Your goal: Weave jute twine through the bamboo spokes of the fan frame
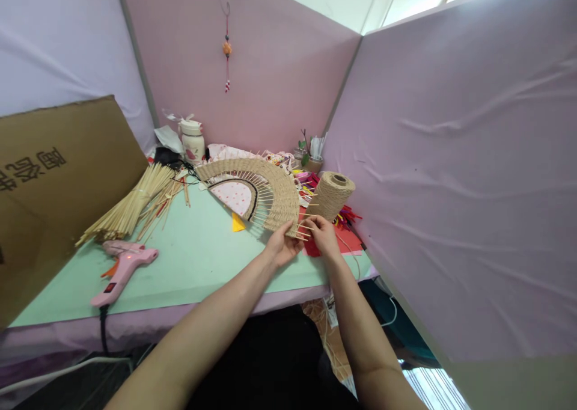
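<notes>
A half-round woven fan [282, 196] of tan twine on thin sticks is tilted up over the table, its centre a white patch with pink dots [232, 195]. My left hand [283, 246] grips its lower right end, thumb on the weave and fingers underneath. At the bare stick ends beside it, my right hand [321, 232] is closed, fingertips pinched together; whether twine or a stick is between them is too small to tell. Just behind the right hand stands a big spool of twine [332, 196]. A loose strand of twine [349, 247] hangs to its right.
A pink hot glue gun [126, 269] and a bundle of thin sticks [130, 202] lie at left, before a large cardboard sheet [58, 175]. A white bottle [192, 139] and a small plant pot [312, 163] stand at the back. Red sheets [349, 240] lie at right.
</notes>
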The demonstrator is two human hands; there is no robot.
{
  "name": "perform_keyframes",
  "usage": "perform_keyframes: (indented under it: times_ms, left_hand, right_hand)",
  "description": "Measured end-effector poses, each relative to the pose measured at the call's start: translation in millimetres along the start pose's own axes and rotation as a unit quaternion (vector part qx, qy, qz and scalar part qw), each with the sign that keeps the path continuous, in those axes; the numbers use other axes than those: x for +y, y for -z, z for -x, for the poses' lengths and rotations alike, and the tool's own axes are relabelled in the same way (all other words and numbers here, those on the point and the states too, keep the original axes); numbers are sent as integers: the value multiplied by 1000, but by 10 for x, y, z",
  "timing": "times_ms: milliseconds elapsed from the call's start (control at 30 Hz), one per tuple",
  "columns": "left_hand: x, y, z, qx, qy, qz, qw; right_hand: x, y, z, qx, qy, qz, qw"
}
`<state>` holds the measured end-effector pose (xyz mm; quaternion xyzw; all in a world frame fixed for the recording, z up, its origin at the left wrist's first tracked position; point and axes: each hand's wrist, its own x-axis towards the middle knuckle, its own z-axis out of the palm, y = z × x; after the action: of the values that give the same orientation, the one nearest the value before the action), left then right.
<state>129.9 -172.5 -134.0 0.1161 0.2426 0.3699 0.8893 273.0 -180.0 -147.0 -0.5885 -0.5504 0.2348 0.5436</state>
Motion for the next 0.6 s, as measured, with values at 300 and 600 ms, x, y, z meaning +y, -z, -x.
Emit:
perform_keyframes:
  times_ms: [300, 600]
  left_hand:
    - [-1, 19, 39, 16, 3, -22, 1000]
    - [21, 51, 98, -24, 50, -13, 998]
  right_hand:
    - [-196, 240, -20, 103, 151, 246, 952]
    - [-312, 274, -105, 72, 215, 311, 923]
